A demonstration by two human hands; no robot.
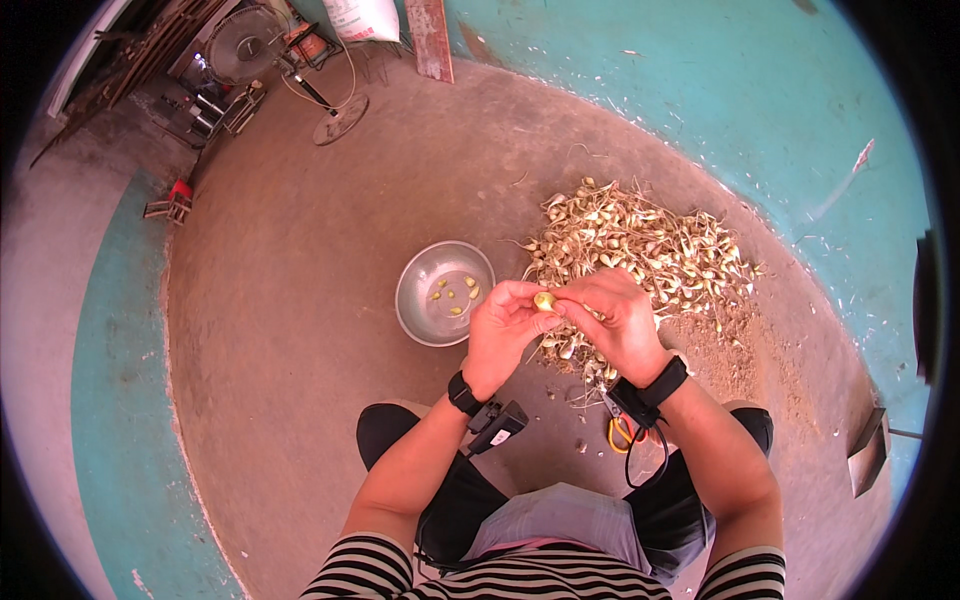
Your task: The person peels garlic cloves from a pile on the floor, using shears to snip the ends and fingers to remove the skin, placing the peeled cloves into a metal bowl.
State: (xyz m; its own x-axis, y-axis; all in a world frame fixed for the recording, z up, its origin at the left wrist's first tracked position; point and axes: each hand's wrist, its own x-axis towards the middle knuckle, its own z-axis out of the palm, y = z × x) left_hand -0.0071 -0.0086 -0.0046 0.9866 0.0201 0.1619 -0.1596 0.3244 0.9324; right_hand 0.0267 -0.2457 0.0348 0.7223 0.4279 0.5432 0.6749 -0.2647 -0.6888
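Observation:
My left hand point(504, 334) and my right hand point(616, 319) meet in front of me, both pinching one small pale yellow-green bulb point(545, 301) between thumbs and fingers. Left of them a round perforated metal basin point(411, 315) stands on the floor with several small yellowish bulbs point(455, 310) in it. Beyond and beneath my right hand spreads a large heap of bulbs with dry roots and stalks point(637, 240). Scissors with orange and yellow handles point(619, 435) lie on the floor below my right wrist, partly hidden by the black device strapped there.
Loose soil point(750, 352) lies beside the heap, near the teal wall point(675, 60). A pedestal fan point(244, 45), a white sack point(364, 19) and a wooden board point(430, 41) stand at the far side. A metal dustpan-like object point(868, 454) is at right.

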